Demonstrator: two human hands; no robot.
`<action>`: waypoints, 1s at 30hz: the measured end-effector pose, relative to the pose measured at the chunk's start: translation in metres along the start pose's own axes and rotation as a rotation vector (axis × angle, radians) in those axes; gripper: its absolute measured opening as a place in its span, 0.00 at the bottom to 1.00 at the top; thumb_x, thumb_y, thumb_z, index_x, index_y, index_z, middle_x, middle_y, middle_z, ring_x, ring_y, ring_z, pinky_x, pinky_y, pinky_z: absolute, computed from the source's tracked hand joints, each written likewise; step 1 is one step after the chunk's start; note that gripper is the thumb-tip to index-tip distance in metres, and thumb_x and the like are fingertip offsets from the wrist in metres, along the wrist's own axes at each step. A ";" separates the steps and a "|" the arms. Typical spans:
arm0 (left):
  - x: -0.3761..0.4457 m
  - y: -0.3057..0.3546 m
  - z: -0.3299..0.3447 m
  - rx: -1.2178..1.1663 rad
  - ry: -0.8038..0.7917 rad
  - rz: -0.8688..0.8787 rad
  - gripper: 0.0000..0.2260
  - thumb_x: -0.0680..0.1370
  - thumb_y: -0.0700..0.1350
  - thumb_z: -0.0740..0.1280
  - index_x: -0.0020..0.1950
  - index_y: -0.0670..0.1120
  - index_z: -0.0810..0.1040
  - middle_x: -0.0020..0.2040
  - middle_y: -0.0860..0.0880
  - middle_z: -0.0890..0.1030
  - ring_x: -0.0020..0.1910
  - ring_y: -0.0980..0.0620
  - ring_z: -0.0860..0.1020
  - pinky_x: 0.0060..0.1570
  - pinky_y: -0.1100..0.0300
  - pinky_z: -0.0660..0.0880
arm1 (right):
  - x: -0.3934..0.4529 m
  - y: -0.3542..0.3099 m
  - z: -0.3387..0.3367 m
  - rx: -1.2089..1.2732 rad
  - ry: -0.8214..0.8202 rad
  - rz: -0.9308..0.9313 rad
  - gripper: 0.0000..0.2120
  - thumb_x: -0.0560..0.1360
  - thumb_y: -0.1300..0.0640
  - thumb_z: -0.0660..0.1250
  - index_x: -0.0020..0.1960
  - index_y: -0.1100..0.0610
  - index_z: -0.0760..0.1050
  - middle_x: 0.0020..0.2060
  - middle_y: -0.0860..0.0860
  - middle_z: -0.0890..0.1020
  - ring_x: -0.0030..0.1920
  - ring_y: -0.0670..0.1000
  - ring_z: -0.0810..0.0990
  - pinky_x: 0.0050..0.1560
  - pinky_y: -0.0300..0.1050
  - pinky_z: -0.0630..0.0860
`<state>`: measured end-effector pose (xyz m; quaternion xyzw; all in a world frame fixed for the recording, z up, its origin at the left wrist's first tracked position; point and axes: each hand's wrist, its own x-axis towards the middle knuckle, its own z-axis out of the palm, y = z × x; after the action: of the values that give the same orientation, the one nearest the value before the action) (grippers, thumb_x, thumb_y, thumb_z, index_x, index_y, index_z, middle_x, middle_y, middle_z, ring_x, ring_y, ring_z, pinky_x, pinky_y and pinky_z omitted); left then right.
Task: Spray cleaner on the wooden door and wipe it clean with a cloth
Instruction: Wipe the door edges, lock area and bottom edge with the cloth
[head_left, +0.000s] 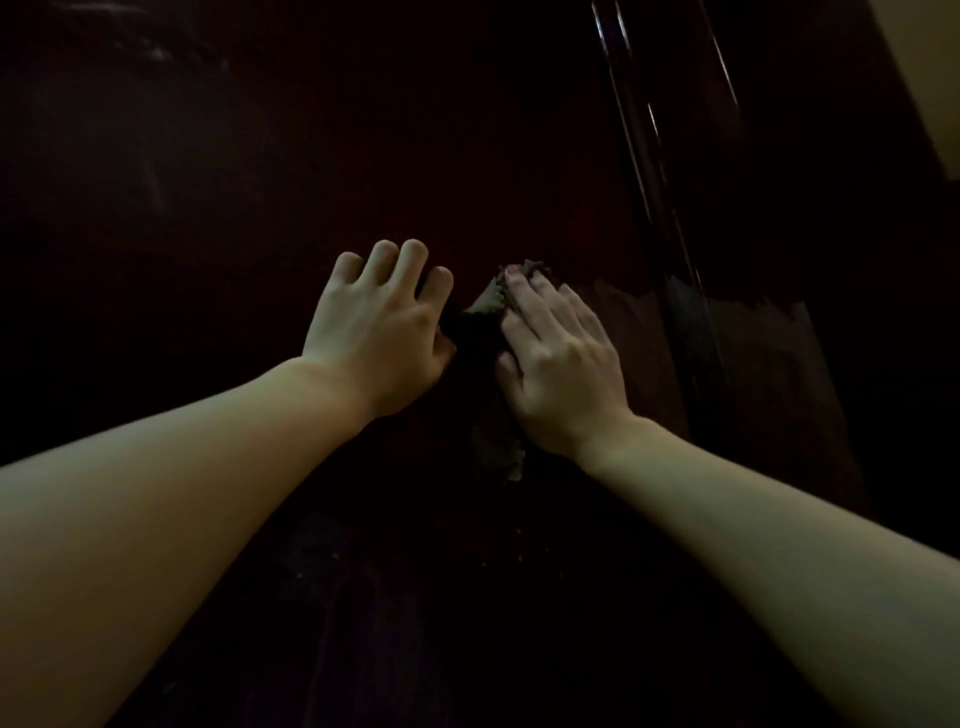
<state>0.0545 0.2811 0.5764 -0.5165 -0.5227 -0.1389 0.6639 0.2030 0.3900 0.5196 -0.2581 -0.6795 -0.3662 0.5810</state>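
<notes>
Very dim scene, dark wooden door (260, 208) fills nearly the whole view. Both bare forearms reach in from 7 and 5 o'clock, and the hands meet just below centre.

Right hand (563, 358) lies flat on the cloth (488, 364), fingers straight and together, pressing it against the door; fingertips point toward 11 o'clock. The hand is not curled round the cloth.

Left hand (379, 338) is just beside it at its 9 o'clock, knuckles bent, fingertips on the door surface. Its thumb side touches the cloth's left edge; I cannot tell whether the thumb pinches the fabric, too dark there.

The cloth is a crumpled dull grey-brown, bunched between the two hands, with one frilled corner poking out above the right fingertips and a tail hanging toward 6 o'clock below the right wrist.

A glossy raised moulding (654, 156) runs from 12 o'clock down toward 4 o'clock, right of the hands. There is a pale wall patch (930, 78) at the 2 o'clock corner. Faint smear marks (156, 52) show at 11 o'clock on the door.
</notes>
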 end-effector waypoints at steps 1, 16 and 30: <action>0.003 0.002 0.000 -0.005 -0.001 -0.003 0.25 0.76 0.57 0.55 0.67 0.43 0.66 0.67 0.40 0.65 0.64 0.40 0.66 0.60 0.46 0.66 | 0.008 0.005 -0.001 -0.006 -0.005 0.032 0.23 0.77 0.49 0.54 0.63 0.60 0.75 0.73 0.59 0.68 0.73 0.60 0.66 0.74 0.56 0.58; 0.023 0.031 0.005 -0.034 0.024 0.006 0.27 0.77 0.60 0.53 0.73 0.48 0.60 0.70 0.43 0.60 0.68 0.42 0.62 0.63 0.46 0.63 | 0.014 0.053 -0.010 -0.051 -0.044 0.165 0.23 0.78 0.47 0.54 0.67 0.58 0.72 0.76 0.56 0.62 0.76 0.57 0.60 0.76 0.53 0.51; 0.052 0.095 0.002 -0.079 0.034 0.198 0.28 0.78 0.61 0.54 0.74 0.48 0.60 0.77 0.44 0.54 0.74 0.44 0.55 0.68 0.46 0.57 | 0.000 0.109 -0.025 -0.319 -0.187 0.226 0.30 0.81 0.43 0.43 0.77 0.57 0.59 0.77 0.56 0.60 0.78 0.55 0.54 0.78 0.52 0.46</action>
<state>0.1441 0.3421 0.5681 -0.5891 -0.4519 -0.1018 0.6621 0.3030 0.4354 0.5425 -0.4543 -0.6307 -0.3760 0.5045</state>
